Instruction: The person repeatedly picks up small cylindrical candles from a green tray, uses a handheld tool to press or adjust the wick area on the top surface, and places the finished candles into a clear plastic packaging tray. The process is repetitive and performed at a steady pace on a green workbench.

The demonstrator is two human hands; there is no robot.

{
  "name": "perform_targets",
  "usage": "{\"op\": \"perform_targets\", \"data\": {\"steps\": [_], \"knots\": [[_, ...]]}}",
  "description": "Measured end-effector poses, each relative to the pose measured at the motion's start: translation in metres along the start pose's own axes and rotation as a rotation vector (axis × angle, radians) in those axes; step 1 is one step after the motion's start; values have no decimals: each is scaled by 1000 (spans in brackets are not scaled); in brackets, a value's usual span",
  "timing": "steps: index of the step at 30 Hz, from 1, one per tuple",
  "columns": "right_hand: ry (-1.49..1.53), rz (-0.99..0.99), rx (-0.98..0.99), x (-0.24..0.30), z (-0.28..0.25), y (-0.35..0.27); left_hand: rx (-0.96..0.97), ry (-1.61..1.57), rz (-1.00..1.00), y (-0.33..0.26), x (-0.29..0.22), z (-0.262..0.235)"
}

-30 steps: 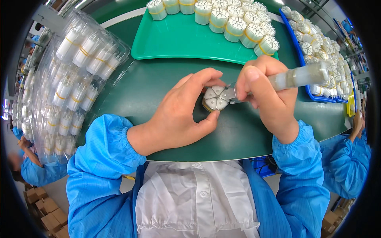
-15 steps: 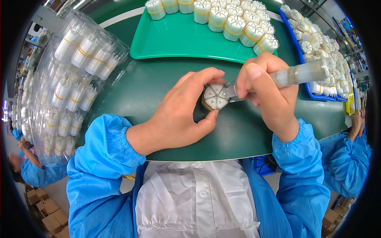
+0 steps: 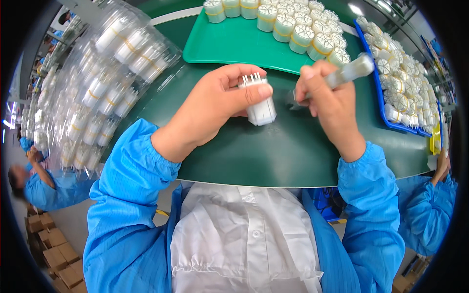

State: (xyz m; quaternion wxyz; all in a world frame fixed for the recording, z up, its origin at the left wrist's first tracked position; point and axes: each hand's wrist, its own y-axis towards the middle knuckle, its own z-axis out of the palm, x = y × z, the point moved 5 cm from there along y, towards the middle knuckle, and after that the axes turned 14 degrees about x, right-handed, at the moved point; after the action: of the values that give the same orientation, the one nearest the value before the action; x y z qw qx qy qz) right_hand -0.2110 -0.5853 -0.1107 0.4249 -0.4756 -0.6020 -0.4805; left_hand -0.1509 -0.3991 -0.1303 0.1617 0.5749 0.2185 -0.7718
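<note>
Between the thumb and fingers of my left hand (image 3: 202,105) is a white plastic cylindrical part (image 3: 262,112). Several thin prongs stick up from its top, and its ribbed side faces me. To the right, my right hand (image 3: 334,105) is closed around a pale, thick-handled tool (image 3: 351,71) with a flat greyish end. The tool's end points left toward the part but stays apart from it. Motion blurs that end, so I cannot tell its exact kind. Both hands are above the dark green table (image 3: 234,163).
Ahead lies a green tray (image 3: 215,49) with several banded white cylinders (image 3: 302,36). A blue bin (image 3: 380,105) at the right is heaped with similar ones. Clear plastic packs (image 3: 110,90) of banded parts are stacked at the left. Other people's arms show at both sides.
My left hand has lifted and turned the part, so its prongs and side show instead of its segmented end face. The tool, touching or overlapping the part before, has come away from it.
</note>
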Motion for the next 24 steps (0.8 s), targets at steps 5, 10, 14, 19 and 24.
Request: {"op": "perform_targets", "data": {"steps": [5,10,14,19,24], "knots": [[-91,58,73,-12,18,-1,-64,-79,-31,-12,-10,-4],[-118,78,71,-12,18,-1,-106,-71,45,-36,-23,-3],[-163,46,79,-11,20,-2,-91,42,206,-59,-50,-6],[-188,-8,77,-10,19,-3,-615,846,687,-109,-118,-28],[-206,-18,69,-15,20,-5,-1163,1727,499,-156,-159,-64]]}}
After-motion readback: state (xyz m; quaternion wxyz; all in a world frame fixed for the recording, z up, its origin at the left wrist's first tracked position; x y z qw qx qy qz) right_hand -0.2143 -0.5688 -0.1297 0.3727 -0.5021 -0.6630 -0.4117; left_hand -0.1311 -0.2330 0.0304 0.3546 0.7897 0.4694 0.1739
